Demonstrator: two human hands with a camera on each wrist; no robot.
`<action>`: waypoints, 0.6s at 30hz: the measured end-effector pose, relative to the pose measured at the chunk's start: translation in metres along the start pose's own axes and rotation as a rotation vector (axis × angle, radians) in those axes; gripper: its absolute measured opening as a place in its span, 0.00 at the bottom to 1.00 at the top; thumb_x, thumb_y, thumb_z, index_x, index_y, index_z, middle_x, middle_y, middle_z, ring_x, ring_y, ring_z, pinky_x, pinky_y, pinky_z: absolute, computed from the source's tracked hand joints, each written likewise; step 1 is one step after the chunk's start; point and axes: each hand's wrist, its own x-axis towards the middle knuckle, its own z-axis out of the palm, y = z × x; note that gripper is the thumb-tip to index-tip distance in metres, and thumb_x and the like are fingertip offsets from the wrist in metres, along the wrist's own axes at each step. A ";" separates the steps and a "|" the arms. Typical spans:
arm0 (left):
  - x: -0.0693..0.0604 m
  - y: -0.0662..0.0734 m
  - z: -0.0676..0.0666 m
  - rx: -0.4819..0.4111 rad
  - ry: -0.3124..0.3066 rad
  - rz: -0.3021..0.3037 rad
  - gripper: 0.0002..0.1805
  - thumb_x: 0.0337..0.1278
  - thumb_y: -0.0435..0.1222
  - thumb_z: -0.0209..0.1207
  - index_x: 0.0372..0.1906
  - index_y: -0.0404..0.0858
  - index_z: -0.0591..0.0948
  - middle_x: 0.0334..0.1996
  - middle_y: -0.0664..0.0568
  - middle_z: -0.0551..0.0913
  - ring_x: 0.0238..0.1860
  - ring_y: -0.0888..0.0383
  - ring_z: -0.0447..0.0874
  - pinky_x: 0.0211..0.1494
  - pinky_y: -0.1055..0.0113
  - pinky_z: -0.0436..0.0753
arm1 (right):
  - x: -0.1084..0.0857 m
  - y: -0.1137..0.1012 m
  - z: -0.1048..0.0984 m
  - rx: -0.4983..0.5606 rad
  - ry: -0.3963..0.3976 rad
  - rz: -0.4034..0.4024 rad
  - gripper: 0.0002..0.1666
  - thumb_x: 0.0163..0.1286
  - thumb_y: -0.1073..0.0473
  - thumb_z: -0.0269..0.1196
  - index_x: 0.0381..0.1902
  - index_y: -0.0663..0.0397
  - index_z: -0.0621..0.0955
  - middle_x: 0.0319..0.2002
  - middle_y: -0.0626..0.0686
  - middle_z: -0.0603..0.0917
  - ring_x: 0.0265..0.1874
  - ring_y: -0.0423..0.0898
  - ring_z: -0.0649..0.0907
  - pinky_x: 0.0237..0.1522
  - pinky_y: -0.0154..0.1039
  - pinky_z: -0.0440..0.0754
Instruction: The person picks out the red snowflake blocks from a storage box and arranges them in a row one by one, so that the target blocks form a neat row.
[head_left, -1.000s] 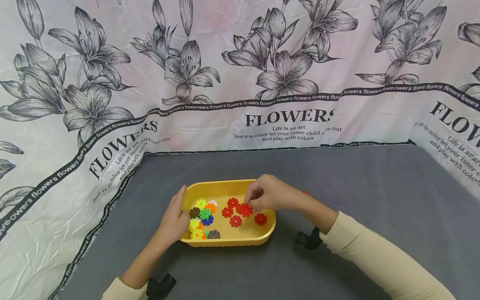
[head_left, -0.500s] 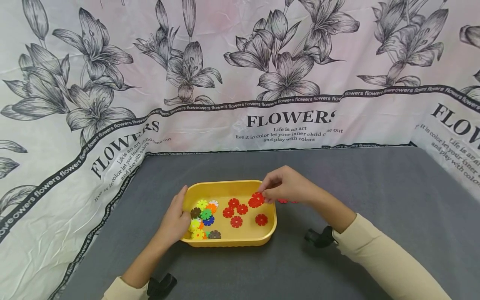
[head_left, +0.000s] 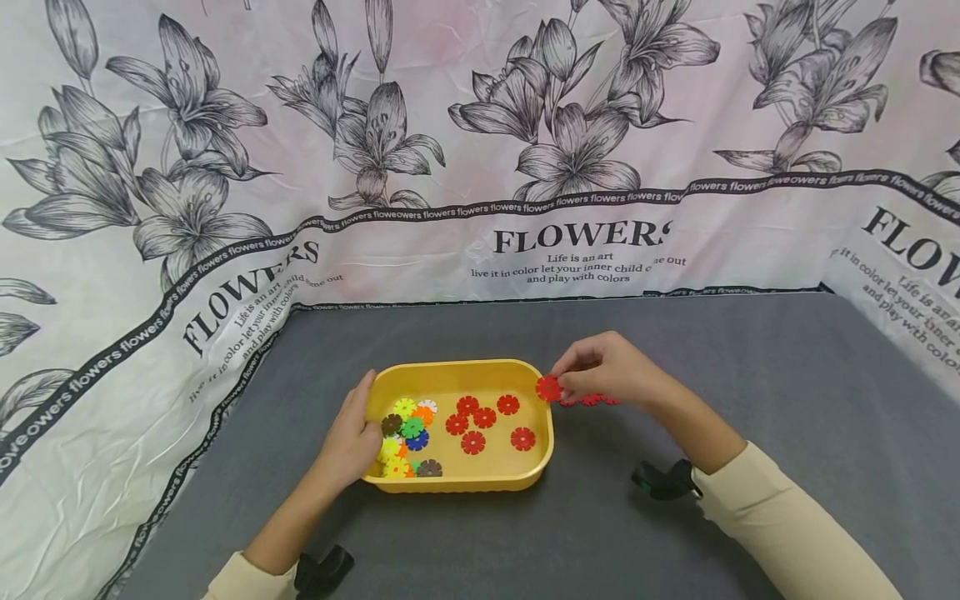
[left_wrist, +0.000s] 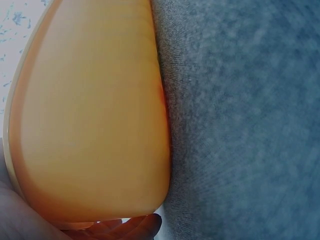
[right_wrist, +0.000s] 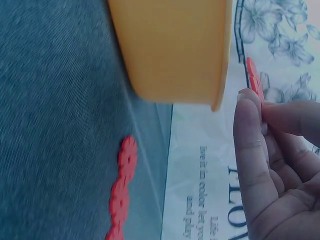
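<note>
My left hand [head_left: 349,437] grips the left end of a yellow plastic tray [head_left: 457,485], its thumb over the rim. In the left wrist view, fingertips [left_wrist: 145,227] show around that end. Just past the tray's upper right corner, my right hand [head_left: 615,371] pinches a red notched disc [head_left: 548,388] between thumb and fingers. Several loose red discs [head_left: 473,442] lie in the middle and right of the tray. A mixed group of yellow, green, blue, orange, white and brown discs [head_left: 412,427] is gathered at its left.
On the grey tabletop [head_left: 480,550], right of the tray, a row of red discs [right_wrist: 120,197] lies partly hidden under my right hand in the head view. A flower-printed cloth [head_left: 420,258] rises behind and at both sides.
My right hand has moved right, from over the tray to past its corner, carrying a red disc. Another red disc now lies near the tray's upper right. My left hand stays put.
</note>
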 end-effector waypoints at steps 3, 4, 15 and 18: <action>0.001 -0.001 0.000 -0.002 -0.005 -0.005 0.41 0.59 0.24 0.42 0.80 0.31 0.47 0.74 0.33 0.54 0.70 0.38 0.60 0.71 0.40 0.57 | -0.001 0.007 -0.007 -0.007 0.016 0.009 0.09 0.66 0.65 0.66 0.42 0.66 0.86 0.33 0.58 0.87 0.35 0.60 0.87 0.44 0.54 0.84; 0.002 -0.001 0.001 -0.001 -0.005 -0.006 0.41 0.59 0.24 0.42 0.80 0.31 0.47 0.74 0.33 0.54 0.70 0.38 0.60 0.71 0.40 0.56 | -0.001 0.009 -0.010 -0.012 0.020 0.014 0.10 0.66 0.65 0.66 0.42 0.66 0.86 0.32 0.58 0.87 0.35 0.60 0.87 0.44 0.54 0.84; 0.002 0.000 0.001 0.010 -0.001 -0.011 0.41 0.59 0.24 0.41 0.80 0.32 0.47 0.74 0.33 0.55 0.70 0.38 0.60 0.71 0.40 0.57 | -0.004 0.025 -0.039 -0.006 0.041 0.044 0.11 0.65 0.69 0.64 0.44 0.71 0.84 0.34 0.60 0.86 0.35 0.57 0.87 0.44 0.54 0.84; 0.002 0.001 0.001 0.014 0.001 -0.009 0.41 0.59 0.23 0.41 0.80 0.31 0.47 0.74 0.33 0.55 0.70 0.37 0.60 0.71 0.40 0.57 | -0.006 0.028 -0.046 -0.001 0.048 0.051 0.11 0.65 0.70 0.63 0.44 0.72 0.83 0.34 0.60 0.86 0.35 0.55 0.87 0.44 0.55 0.84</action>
